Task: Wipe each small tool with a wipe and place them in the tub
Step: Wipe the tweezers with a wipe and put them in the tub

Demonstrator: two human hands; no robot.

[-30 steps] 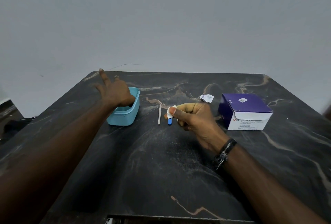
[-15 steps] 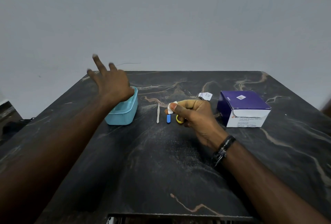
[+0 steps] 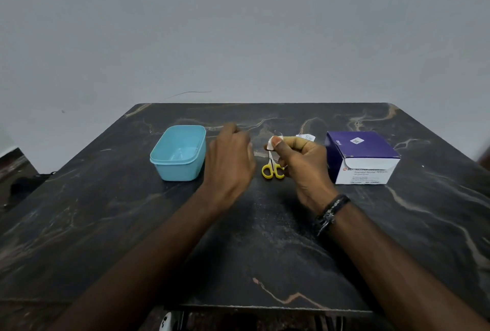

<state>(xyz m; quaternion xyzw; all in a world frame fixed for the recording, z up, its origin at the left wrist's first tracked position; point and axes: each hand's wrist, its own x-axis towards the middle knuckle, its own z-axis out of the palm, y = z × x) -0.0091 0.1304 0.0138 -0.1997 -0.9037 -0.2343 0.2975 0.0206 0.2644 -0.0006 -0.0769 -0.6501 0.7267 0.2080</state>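
Note:
A light blue tub stands at the back left of the dark marble table. My left hand hovers just right of it, blurred, fingers curled downward over the spot where the thin pale stick and the small blue tool lay; both are hidden behind it. My right hand pinches a small white wipe between thumb and forefinger. Small yellow-handled scissors lie on the table between my hands, their blades pointing away under the wipe.
A purple and white box of alcohol swabs stands to the right of my right hand. A torn white wrapper lies behind that hand. The grey wall rises right behind the table's far edge.
My left hand has swung from above the tub rightward and down to the tools in the middle. My right hand with the wipe has stayed almost still, and the scissors now show fully.

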